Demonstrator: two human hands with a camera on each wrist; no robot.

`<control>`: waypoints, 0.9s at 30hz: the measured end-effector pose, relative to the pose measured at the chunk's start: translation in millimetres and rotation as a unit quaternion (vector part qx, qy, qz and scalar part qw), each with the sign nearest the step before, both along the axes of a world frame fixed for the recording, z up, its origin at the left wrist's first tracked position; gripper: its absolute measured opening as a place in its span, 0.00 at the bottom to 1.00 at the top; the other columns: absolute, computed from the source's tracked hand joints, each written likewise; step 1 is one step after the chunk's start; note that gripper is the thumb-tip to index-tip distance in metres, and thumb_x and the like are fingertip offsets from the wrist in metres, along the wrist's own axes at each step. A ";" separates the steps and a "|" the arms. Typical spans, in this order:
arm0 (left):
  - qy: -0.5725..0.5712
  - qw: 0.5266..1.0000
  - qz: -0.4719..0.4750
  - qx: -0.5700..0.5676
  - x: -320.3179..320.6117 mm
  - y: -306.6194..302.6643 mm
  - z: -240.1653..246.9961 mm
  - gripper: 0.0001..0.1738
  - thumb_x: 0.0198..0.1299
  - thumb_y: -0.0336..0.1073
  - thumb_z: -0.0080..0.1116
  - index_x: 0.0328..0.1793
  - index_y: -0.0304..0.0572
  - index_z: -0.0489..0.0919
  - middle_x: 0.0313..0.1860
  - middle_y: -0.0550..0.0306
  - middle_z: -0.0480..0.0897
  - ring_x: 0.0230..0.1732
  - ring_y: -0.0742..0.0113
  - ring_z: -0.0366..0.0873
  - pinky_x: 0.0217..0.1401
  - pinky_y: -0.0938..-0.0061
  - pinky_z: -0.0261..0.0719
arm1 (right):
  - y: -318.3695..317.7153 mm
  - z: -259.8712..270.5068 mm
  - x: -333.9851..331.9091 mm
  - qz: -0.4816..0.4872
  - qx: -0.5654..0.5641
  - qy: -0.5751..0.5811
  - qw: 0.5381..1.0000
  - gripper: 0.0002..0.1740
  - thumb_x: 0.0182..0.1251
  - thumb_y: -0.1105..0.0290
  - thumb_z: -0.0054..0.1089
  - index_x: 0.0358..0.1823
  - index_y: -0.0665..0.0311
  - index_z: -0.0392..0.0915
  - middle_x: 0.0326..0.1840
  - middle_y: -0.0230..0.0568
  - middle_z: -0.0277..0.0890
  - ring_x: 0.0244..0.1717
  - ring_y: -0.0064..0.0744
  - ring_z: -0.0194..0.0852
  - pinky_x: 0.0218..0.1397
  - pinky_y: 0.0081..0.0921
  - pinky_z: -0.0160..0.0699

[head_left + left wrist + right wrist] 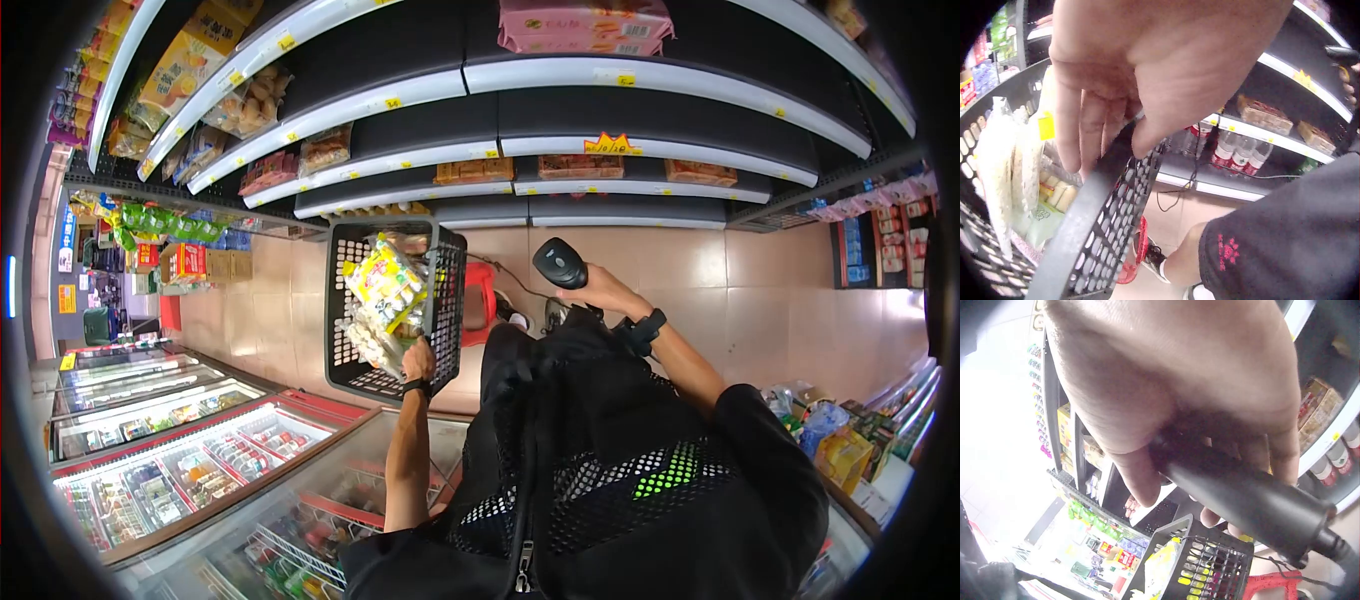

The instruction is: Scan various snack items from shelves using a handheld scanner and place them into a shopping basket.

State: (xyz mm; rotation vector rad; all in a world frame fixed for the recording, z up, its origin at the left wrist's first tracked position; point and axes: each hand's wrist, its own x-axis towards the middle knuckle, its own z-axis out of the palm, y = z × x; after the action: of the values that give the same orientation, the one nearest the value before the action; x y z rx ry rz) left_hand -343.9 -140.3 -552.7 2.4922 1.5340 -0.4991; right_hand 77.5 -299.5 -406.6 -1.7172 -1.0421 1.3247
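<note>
A dark plastic basket (447,300) holds yellow-and-white packages (385,280) and other bagged goods. My left hand (418,362) grips its near right rim; in the left wrist view the fingers of the left hand (1166,69) hang over the rim (1079,225), thumb on the outer side. My right hand (605,290) holds a black handheld scanner (560,263) by its handle, to the right of the basket. The right wrist view shows the right hand (1179,394) wrapped round the black handle (1241,494), with a cable at its end.
Shelves (640,75) with a few packaged goods curve across the front. A red stool (480,300) stands on the tiled floor (650,255) beside the basket, with a cable running nearby. Glass-topped freezers (190,470) lie at the left. Bagged goods (845,455) are at the right.
</note>
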 end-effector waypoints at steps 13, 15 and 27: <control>-0.052 0.985 -0.100 -0.129 26.6 -76.2 26.0 0.09 0.61 0.32 0.44 0.43 0.36 0.73 0.27 0.37 0.79 0.30 0.39 0.79 0.32 0.50 0.76 | 8.1 -17.6 -24.7 0.019 -0.001 0.016 1.000 0.26 0.56 0.59 0.68 0.51 0.69 0.75 0.47 0.45 0.79 0.48 0.31 0.75 0.53 0.28 0.71; -0.078 0.985 -0.085 -0.125 34.9 -81.2 27.0 0.09 0.61 0.30 0.44 0.44 0.36 0.73 0.27 0.37 0.80 0.30 0.40 0.79 0.31 0.52 0.77 | 4.9 -14.8 -27.7 0.017 -0.016 0.028 0.999 0.26 0.55 0.61 0.66 0.53 0.67 0.75 0.49 0.48 0.79 0.51 0.40 0.76 0.55 0.31 0.71; -0.072 0.964 -0.151 -0.206 50.4 -43.0 41.1 0.20 0.56 0.50 0.58 0.39 0.39 0.78 0.31 0.38 0.81 0.35 0.41 0.80 0.36 0.53 0.77 | -0.7 -24.1 -35.6 0.017 -0.042 0.024 0.999 0.28 0.55 0.61 0.67 0.55 0.66 0.73 0.51 0.47 0.78 0.51 0.38 0.75 0.56 0.31 0.70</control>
State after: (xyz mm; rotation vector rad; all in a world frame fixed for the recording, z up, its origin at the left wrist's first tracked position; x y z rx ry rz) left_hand -293.5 -183.3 -511.6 2.3710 0.8877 -0.5958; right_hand 42.0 -300.2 -430.8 -1.7266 -1.0056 1.4428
